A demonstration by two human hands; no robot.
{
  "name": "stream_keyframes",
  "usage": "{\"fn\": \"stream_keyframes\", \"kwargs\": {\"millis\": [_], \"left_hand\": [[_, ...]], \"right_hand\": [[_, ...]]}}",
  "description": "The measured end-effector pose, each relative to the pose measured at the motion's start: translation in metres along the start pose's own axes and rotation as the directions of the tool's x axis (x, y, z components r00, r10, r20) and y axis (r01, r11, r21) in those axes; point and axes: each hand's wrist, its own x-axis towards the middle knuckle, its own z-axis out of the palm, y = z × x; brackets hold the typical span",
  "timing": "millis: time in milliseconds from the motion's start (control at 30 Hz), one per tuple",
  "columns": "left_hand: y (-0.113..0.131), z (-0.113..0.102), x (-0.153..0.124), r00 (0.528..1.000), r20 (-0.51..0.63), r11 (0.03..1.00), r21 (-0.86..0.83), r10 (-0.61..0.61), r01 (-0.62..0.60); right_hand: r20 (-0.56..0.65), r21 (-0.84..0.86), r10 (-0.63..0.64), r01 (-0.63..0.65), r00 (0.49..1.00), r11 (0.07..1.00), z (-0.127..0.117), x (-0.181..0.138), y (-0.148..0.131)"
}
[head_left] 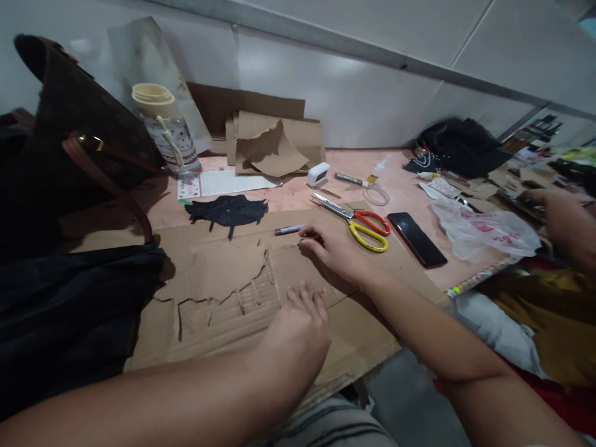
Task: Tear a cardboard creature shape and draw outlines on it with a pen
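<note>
My left hand (302, 323) lies on a flat piece of cardboard (288, 267), fingers stretched out against it. At the far edge of that piece, my right hand (333, 251) is closed in a pinch; what sits between its fingertips is too small to make out. Just beyond those fingertips lies a purple pen-like stick (289, 230). Left of my hands is a cardboard cutout (228, 270) with a ragged outline and thin leg-like strips. Behind it rests a black cutout (227, 211) of similar shape. Both hands work over a large cardboard sheet (372, 316).
Scissors (354, 217) with red and yellow handles and a phone (416, 239) lie to the right. A water bottle (167, 127), dark bag (88, 118) and folded cardboard (279, 146) stand behind. Beyond a plastic bag (484, 230), another person's hand (565, 217) shows.
</note>
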Motion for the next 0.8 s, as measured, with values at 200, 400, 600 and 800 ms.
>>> {"fn": "stream_keyframes", "kwargs": {"millis": [200, 400, 600, 800], "left_hand": [[-0.014, 0.001, 0.002, 0.993, -0.114, 0.997, -0.074, -0.011, 0.003], [-0.012, 0.007, 0.004, 0.990, -0.007, 0.969, -0.209, -0.139, 0.135], [-0.003, 0.002, -0.003, 0.997, 0.021, 0.983, -0.167, -0.074, 0.076], [0.010, 0.008, -0.011, 0.963, -0.222, 0.960, -0.197, 0.154, -0.199]], "right_hand": [[-0.198, 0.185, 0.098, -0.061, 0.975, 0.981, -0.012, 0.003, 0.014], [-0.120, 0.086, 0.269, -0.260, 0.956, 0.962, -0.024, -0.002, 0.023], [-0.066, -0.060, 0.339, -0.343, 0.939, 0.938, -0.029, -0.008, 0.016], [0.036, 0.435, 0.336, -0.317, 0.941, 0.843, -0.020, -0.001, 0.013]]}}
